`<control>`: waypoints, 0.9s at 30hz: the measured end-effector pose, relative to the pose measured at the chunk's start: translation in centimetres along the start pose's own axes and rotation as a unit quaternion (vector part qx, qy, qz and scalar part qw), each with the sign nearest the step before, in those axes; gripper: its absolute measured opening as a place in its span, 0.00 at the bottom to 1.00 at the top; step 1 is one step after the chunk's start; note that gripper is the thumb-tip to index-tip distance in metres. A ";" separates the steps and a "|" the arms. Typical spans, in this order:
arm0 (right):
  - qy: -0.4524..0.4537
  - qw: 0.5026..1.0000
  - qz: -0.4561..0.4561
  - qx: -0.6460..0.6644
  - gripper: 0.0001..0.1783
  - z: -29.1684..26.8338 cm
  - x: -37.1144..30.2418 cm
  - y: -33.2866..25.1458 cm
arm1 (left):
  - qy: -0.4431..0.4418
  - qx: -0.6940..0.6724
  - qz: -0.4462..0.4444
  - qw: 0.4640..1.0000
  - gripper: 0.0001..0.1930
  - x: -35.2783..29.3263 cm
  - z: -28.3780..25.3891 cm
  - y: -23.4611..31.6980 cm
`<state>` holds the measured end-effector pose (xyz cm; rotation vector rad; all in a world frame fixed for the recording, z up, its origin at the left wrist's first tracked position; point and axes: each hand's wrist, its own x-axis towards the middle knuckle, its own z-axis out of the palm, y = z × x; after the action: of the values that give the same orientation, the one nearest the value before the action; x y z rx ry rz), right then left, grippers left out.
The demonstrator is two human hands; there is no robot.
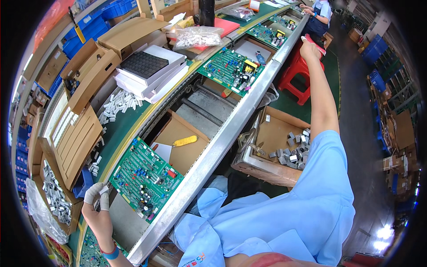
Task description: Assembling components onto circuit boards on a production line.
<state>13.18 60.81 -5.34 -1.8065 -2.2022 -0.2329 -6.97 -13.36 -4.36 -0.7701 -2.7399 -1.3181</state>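
My left hand (pixel 98 212), with white covers on its fingertips, is closed in a pinch on a small white part (pixel 104 190). It is beside the left corner of the nearest green circuit board (pixel 147 178), which lies across the conveyor rails. My right arm reaches far out to the right, away from the boards. At its end my right hand (pixel 310 50) is closed above a red plastic stool (pixel 297 75). White shows at its fingertips; whether that is a finger cover or a held thing I cannot make out. Farther up the line lies another green circuit board (pixel 232 71).
A metal rail (pixel 209 155) runs along the conveyor's near side. Below it stands a carton (pixel 278 120) of grey metal pieces. Loose white parts (pixel 120 104), a black tray (pixel 144 62) and open cartons line the far side. A co-worker (pixel 321 18) stands farther up.
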 end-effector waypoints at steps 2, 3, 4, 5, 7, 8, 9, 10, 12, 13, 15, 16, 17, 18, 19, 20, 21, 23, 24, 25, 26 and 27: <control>-0.003 1.000 -0.024 -0.011 0.21 0.1 -0.3 -1.6 | 0.000 0.005 -0.006 1.000 0.09 -0.1 -0.1 -0.2; -0.005 0.999 -0.045 -0.012 0.21 0.2 -0.5 -2.2 | 0.000 0.012 -0.012 1.000 0.09 -0.2 -0.2 -0.3; -0.006 0.999 -0.048 -0.015 0.21 0.3 -0.8 -2.9 | -0.001 0.005 -0.021 1.000 0.09 -0.3 -0.2 -0.6; -0.024 0.995 -0.085 -0.035 0.21 0.5 -0.9 -3.2 | -0.002 0.003 -0.023 1.000 0.09 -0.3 -0.3 -0.8; -0.042 0.990 -0.124 -0.057 0.21 0.9 -1.1 -3.7 | 0.000 0.006 -0.025 1.000 0.09 -0.3 -0.3 -1.1; -0.055 0.988 -0.123 -0.072 0.21 1.4 -1.0 -4.1 | 0.001 0.011 -0.030 0.999 0.09 -0.3 -0.3 -1.1; -0.067 0.986 -0.122 -0.087 0.21 1.8 -1.0 -4.3 | 0.002 0.010 -0.032 0.999 0.09 -0.3 -0.2 -1.1; -0.073 0.986 -0.117 -0.089 0.21 2.0 -0.8 -4.4 | 0.001 0.005 -0.033 0.999 0.09 -0.3 -0.1 -0.9; -0.078 0.986 -0.125 -0.080 0.21 2.0 -1.2 -5.2 | -0.002 0.002 -0.039 0.999 0.09 -0.3 0.0 -0.9; -0.081 0.986 -0.131 -0.071 0.21 2.0 -1.4 -5.5 | -0.002 0.000 -0.040 0.999 0.09 -0.2 0.1 -0.9; -0.071 0.984 -0.157 -0.052 0.24 1.4 -3.1 -6.4 | -0.003 0.001 -0.047 0.999 0.09 -0.5 -0.1 -1.0; -0.045 0.977 -0.206 -0.017 0.25 1.2 -4.4 -6.9 | 0.000 0.001 -0.040 0.999 0.09 -0.6 -0.2 -1.2; -0.016 0.967 -0.254 0.018 0.27 0.5 -5.8 -7.3 | 0.005 -0.001 -0.033 0.999 0.09 -0.7 -0.2 -1.2; -0.010 0.954 -0.295 0.054 0.28 -0.2 -7.8 -7.7 | 0.008 -0.001 -0.040 0.999 0.09 -0.9 -0.3 -1.2; -0.007 0.936 -0.339 0.092 0.28 -0.7 -10.3 -8.5 | 0.009 0.002 -0.049 0.999 0.09 -1.3 -0.5 -1.4; -0.020 0.930 -0.352 0.100 0.27 -1.2 -12.1 -9.0 | 0.012 0.001 -0.047 0.999 0.09 -1.6 -0.8 -1.4; -0.019 0.921 -0.374 0.107 0.26 -0.8 -13.2 -9.2 | 0.016 0.001 -0.046 0.999 0.09 -1.9 -1.1 -1.4; 0.043 0.889 -0.446 0.090 0.24 1.3 -13.8 -9.4 | 0.025 0.019 -0.066 0.997 0.10 -2.8 -1.7 -1.5; 0.027 0.905 -0.419 0.069 0.23 1.3 -14.1 -9.3 | 0.025 0.027 -0.041 0.998 0.11 -3.1 -1.7 -1.1; 0.005 0.915 -0.400 0.049 0.22 0.3 -15.2 -9.8 | 0.026 0.041 -0.026 0.998 0.11 -3.7 -1.8 -0.9; 0.015 0.910 -0.412 0.038 0.21 0.3 -15.1 -9.4 | 0.010 0.036 -0.019 0.999 0.12 -3.9 -1.7 -0.5; 0.026 0.904 -0.426 0.029 0.21 0.9 -14.3 -8.5 | -0.005 0.030 -0.014 0.999 0.12 -4.2 -1.5 -0.2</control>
<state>7.32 46.00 -10.24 -0.6812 -2.7727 -0.3702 -3.65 -16.31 -4.43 -0.7398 -2.7931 -1.2337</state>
